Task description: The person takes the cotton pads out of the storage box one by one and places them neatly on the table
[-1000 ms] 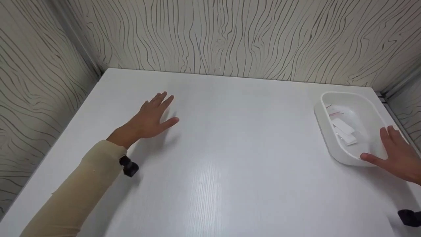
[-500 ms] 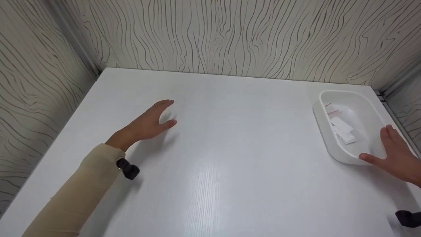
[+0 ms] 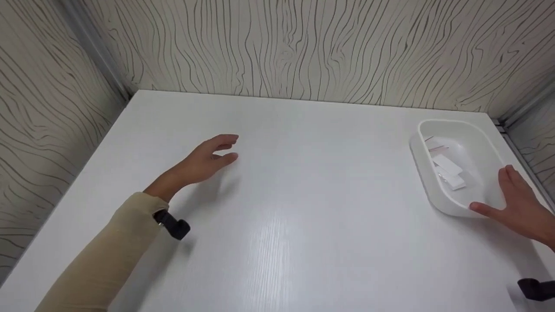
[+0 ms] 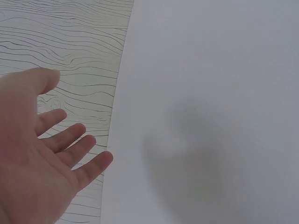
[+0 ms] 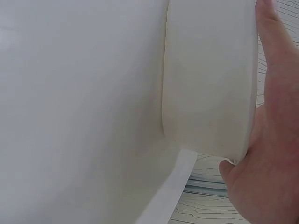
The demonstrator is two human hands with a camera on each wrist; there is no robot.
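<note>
In the head view my left hand (image 3: 204,160) hovers over the white table (image 3: 312,195), holding nothing. Its fingers bend loosely, and the thumb stands apart from them; the left wrist view shows the bare palm. At the right, my right hand (image 3: 522,203) rests on the near right corner of a white plastic basin (image 3: 440,197). The thumb lies at the front rim and straight fingers reach along the right rim. In the right wrist view the basin's outer wall (image 5: 210,79) stands beside the hand, with one fingertip past the rim.
Inside the basin lie flat white pieces (image 3: 448,167) and thin reddish sticks (image 3: 438,148), too small to identify. A wood-patterned wall (image 3: 286,47) closes off the back, and another panel (image 3: 34,130) stands at the left.
My left hand's spread fingers have drawn together and bent toward the thumb. My right hand stays at the basin's corner; the view has shifted slightly.
</note>
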